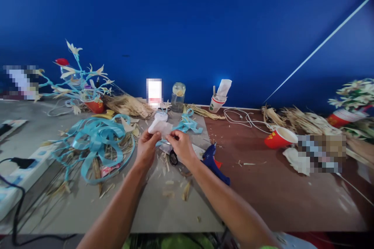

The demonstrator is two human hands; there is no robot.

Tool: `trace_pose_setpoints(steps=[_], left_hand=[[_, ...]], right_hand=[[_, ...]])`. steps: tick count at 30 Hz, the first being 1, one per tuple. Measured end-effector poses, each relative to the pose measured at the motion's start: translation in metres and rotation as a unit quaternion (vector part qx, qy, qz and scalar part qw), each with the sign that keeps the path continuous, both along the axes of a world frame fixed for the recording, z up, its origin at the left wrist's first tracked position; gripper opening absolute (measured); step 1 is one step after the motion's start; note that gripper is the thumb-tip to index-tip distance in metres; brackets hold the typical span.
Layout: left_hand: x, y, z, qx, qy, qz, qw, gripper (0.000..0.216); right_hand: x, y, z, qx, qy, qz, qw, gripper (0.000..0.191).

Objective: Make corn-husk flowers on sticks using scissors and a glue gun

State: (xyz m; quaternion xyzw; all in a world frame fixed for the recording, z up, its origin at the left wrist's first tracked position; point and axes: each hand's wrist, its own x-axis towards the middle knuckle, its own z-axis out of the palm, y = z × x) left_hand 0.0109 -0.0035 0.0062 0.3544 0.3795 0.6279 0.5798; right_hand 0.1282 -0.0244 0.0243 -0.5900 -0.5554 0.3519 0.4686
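Note:
My left hand [147, 144] and my right hand [182, 146] are close together over the middle of the table. Between them they pinch a thin white piece of tissue [162, 127], each hand at its lower edge. Below my right hand lie scissors, whose black handle loop [173, 158] shows. Right of that hand is a blue glue gun [209, 157] with an orange trigger. Light-blue ribbon [97, 138] lies in loose loops left of my left hand, and a smaller tangle of blue ribbon [188, 121] is behind my right hand.
At the left, a blue-stemmed branch with pale flowers [77, 72] rises near a red cup [95, 106]. A power strip [32, 171] sits at the left edge. A glass jar [178, 97], a lit screen [154, 91] and dried husks [128, 105] line the wall. A red cup [277, 138] lies tipped at right.

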Motion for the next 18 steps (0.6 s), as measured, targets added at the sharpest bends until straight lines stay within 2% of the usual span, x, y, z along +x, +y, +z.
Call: trace_pose_setpoints(steps=[3, 7, 11, 14, 16, 18], left_hand=[[0.001, 0.000, 0.000, -0.007, 0.002, 0.003, 1.000, 0.014], [-0.002, 0.003, -0.001, -0.023, -0.011, 0.020, 0.999, 0.015], [-0.009, 0.010, -0.002, -0.039, -0.003, 0.073, 0.997, 0.018], [-0.014, 0.013, -0.001, -0.064, -0.018, 0.102, 0.993, 0.021], [-0.015, 0.014, -0.002, -0.083, 0.006, 0.091, 0.992, 0.021], [-0.015, 0.013, -0.004, -0.088, 0.095, 0.082, 0.988, 0.019]], right_hand=[[0.006, 0.004, -0.006, -0.008, 0.051, 0.020, 0.998, 0.020], [0.012, 0.003, -0.004, -0.063, 0.109, 0.041, 0.991, 0.017], [0.019, 0.001, 0.002, -0.120, 0.178, 0.079, 0.974, 0.018], [0.022, 0.002, 0.007, -0.126, 0.254, 0.078, 0.956, 0.021], [0.023, 0.002, 0.008, -0.112, 0.292, 0.073, 0.947, 0.023], [0.023, 0.003, 0.008, -0.103, 0.307, 0.074, 0.943, 0.024]])
